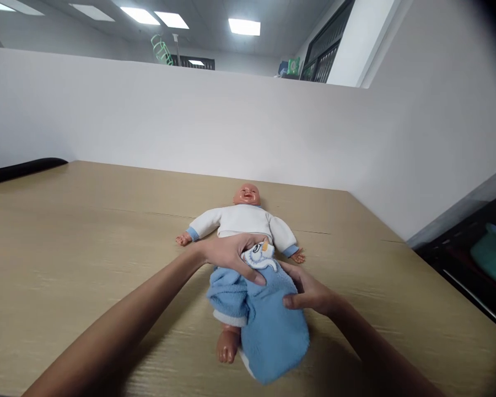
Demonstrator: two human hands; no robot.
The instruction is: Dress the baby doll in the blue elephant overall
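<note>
Doll (pixel 244 219) lies face-up on the worktop (pixel 86 231), head pointing away toward the partition (pixel 149 121); left hand (pixel 230 255) and right hand (pixel 308 291) both pinch its blue trousers (pixel 264 320).

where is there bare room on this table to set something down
Widest bare wood: left of the doll, from its arm to the black object at the table edge. Narrower strips: behind its head up to the white partition, and right of it to the table's edge. Crowded: the blue trousers, where left hand and right hand both rest.
</note>
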